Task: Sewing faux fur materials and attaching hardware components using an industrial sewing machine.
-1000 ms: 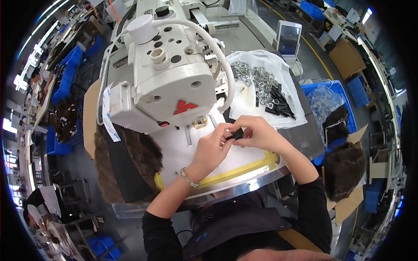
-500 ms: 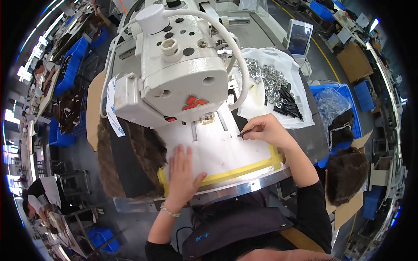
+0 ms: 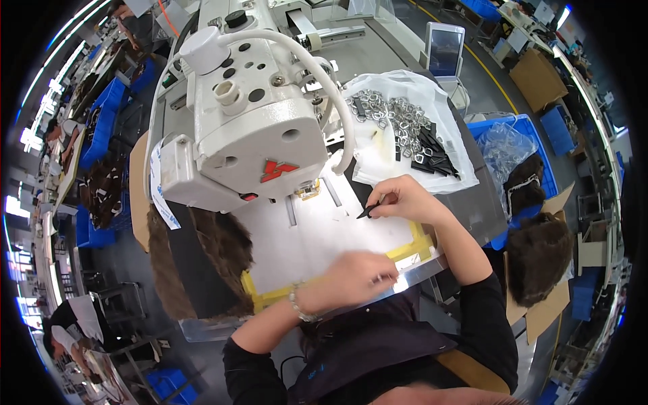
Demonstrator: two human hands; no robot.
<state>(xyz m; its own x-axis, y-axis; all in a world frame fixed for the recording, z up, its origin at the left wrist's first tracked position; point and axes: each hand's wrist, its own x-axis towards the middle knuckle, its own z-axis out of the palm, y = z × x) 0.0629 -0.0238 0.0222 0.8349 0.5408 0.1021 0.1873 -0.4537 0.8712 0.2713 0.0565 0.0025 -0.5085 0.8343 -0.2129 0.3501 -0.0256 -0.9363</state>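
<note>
Black strap piece [image 3: 368, 211] pinched at one end between thumb and fingertips of right hand [image 3: 403, 200], its free tip pointing left and down onto white work plate [image 3: 317, 239], just right of the sewing machine's needle area.

Nearest: dark apron [image 3: 364, 351] across the lap, both dark sleeves coming up from the lower edge. Left hand [image 3: 354, 273] blurred, lying palm down at the near edge of the plate, over yellow tape border [image 3: 270, 295]; fingers seemingly loosely together, gripping nothing visible, though blur hides the detail. Beaded bracelet [image 3: 300, 307] on that wrist. Metal edge of counter [image 3: 418, 273] just beyond the fingertips.

Further out: plate stretching under the head of white industrial sewing machine [image 3: 250, 128], red mark on its front, brass-coloured presser part [image 3: 308, 191] below. White hose [image 3: 317, 74] arching over the machine's right side. Brown fur-like material [image 3: 202, 256] hanging at the left of the plate.

Right and beyond: white plastic bag [image 3: 405, 135] spread open on the counter, heaped with small metal buckles [image 3: 388, 111] and more black strap pieces [image 3: 435, 152]. Blue bin [image 3: 516, 145] beside it with clear bags; brown fur bundles [image 3: 536, 253] near the right elbow.

Farthest: small upright screen [image 3: 444, 46], cardboard box [image 3: 536, 77], blue crates [image 3: 101, 131] at left.
</note>
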